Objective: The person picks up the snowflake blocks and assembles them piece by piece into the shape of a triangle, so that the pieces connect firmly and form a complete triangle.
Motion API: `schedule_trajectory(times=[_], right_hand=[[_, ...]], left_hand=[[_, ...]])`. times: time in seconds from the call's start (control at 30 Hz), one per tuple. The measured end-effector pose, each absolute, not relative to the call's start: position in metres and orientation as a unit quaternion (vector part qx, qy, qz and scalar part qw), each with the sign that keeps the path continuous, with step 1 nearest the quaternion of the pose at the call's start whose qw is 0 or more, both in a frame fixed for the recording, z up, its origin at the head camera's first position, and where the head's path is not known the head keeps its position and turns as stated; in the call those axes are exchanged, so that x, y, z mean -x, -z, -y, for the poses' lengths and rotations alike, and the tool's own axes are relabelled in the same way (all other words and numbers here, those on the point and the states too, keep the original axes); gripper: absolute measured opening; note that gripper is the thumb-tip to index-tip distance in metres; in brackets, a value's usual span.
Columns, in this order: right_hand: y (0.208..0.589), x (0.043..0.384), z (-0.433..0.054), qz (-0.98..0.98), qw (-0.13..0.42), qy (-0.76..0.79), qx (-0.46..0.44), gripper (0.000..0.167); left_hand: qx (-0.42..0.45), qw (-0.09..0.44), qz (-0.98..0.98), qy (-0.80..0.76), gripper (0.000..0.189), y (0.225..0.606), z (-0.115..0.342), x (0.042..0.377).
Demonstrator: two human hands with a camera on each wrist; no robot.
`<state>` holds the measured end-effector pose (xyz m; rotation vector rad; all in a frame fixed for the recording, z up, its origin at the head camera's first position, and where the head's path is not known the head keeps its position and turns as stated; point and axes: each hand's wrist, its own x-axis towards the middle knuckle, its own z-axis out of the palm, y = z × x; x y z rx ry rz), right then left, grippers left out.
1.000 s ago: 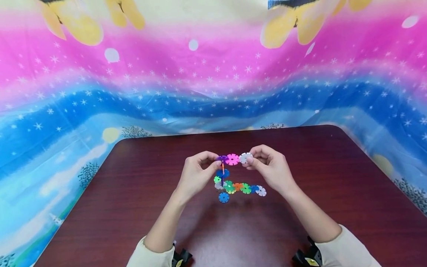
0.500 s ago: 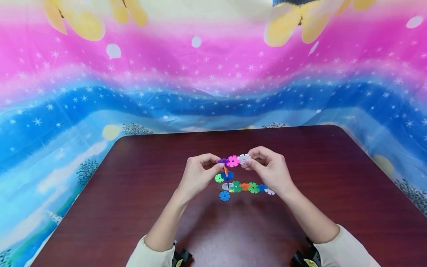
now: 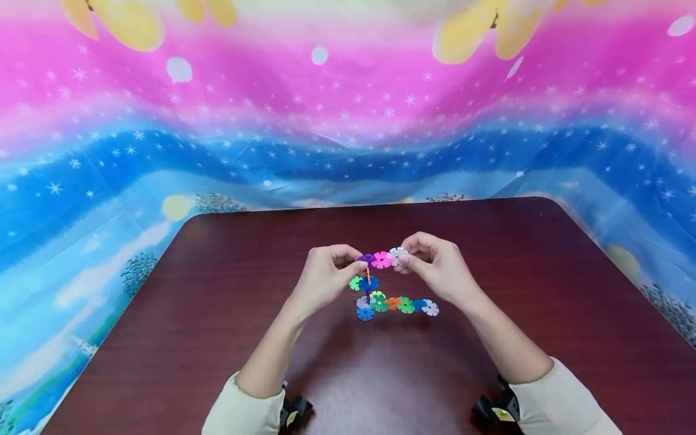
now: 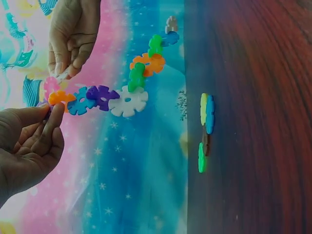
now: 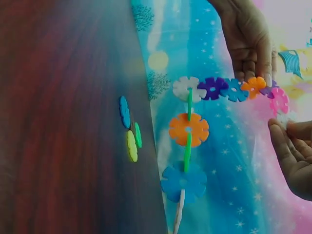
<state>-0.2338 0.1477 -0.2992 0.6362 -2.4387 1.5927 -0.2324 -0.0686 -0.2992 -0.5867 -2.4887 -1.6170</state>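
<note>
A chain of interlocking notched plastic discs hangs between the two hands above the table. My left hand (image 3: 328, 275) pinches a purple disc (image 3: 367, 258) at the chain's upper corner. Between thumb and fingers, my right hand (image 3: 437, 266) pinches the white end disc (image 3: 398, 255), with a pink disc (image 3: 382, 260) linking it to the purple one. Below the left hand run an orange disc (image 5: 253, 87), a blue disc (image 5: 234, 90), another purple disc (image 5: 212, 88) and a white disc (image 5: 188, 88). From there the chain turns through green, orange (image 5: 188, 130), green and blue discs to another white one.
Several loose discs lie on the dark wooden table (image 3: 190, 338) beneath the chain: a blue one (image 3: 365, 312), a green one (image 3: 356, 283), a yellow one (image 4: 204, 109) and a brown one (image 4: 205, 141). A printed cloth (image 3: 348, 109) hangs behind the table.
The chain's lower arm swung right, then back left. Both hands keep their pinch on the same discs, with only slight shifts, and the head view tilts a little downward.
</note>
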Motion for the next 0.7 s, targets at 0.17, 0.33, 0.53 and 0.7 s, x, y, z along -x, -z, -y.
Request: schedule_trajectory(times=[0.17, 0.33, 0.53, 0.7], right_hand=[[0.3, 0.244, -0.145, 0.845, 0.039, -0.495, -0.201, 0.014], [0.311, 0.256, -0.146, 0.871, 0.021, -0.45, -0.198, 0.014], [0.332, 0.273, -0.143, 0.902, -0.054, -0.354, -0.243, 0.017], [0.351, 0.292, -0.131, 0.916, -0.14, -0.238, -0.29, 0.026]], left_hand=[[0.175, 0.063, 0.825, 0.534, 0.006, 0.298, 0.082, 0.232], [0.127, 0.116, 0.827, 0.535, 0.005, 0.291, 0.103, 0.23], [0.088, 0.162, 0.812, 0.553, 0.008, 0.286, 0.119, 0.231], [0.068, 0.184, 0.799, 0.568, 0.008, 0.287, 0.126, 0.231]])
